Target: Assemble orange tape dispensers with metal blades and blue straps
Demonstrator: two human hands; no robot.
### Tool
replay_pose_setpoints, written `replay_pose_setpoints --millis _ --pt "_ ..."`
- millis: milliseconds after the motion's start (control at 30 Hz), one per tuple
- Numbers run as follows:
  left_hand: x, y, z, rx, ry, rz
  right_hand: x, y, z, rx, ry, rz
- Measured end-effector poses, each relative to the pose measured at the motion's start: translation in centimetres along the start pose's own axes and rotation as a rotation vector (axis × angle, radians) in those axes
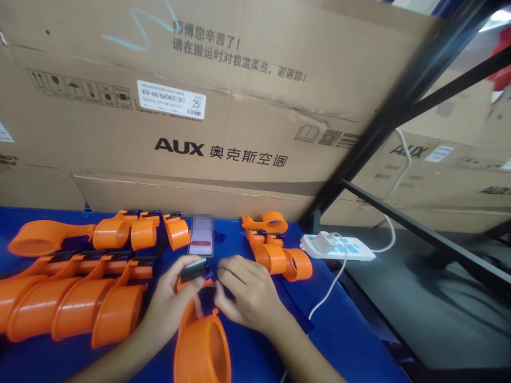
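My left hand is closed around the handle of an orange plastic holder. Its wide, round, hollow end hangs down toward me. A dark block with a pale top face sits at the handle's upper end, under my left fingers. Close beside it, my right hand has its fingertips pinched together at a small dark blue strap. The fingers partly cover where the strap meets the handle. Similar orange holders stand in a row to the left, with dark pieces across their handles.
A phone lies beyond my hands on the blue table. More orange holders lie at the right and along the back. A white power strip with a cable is at the right edge. A large cardboard box stands behind, beside a black frame.
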State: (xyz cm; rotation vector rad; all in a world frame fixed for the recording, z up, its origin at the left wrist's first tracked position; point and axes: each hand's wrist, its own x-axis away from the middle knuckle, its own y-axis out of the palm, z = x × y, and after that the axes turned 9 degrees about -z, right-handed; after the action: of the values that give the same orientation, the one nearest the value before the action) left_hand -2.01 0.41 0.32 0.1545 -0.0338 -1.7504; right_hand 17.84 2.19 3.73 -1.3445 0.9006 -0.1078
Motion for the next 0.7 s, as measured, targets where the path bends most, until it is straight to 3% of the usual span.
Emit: replay_pose_setpoints --millis 267,400,700 --pt "0.1 0.1 -0.3 0.042 -0.07 -0.028 -0.1 -0.5 -0.8 0.114 0.017 0.004" --pt "0.0 0.0 -0.4 -0.03 -0.017 0.028 -0.1 -0.6 -1.3 0.163 0.026 -0.019" --pt "0.0 0.0 -0.5 -0.07 -0.022 0.017 0.0 -0.7 -1.7 0.181 0.062 -0.059"
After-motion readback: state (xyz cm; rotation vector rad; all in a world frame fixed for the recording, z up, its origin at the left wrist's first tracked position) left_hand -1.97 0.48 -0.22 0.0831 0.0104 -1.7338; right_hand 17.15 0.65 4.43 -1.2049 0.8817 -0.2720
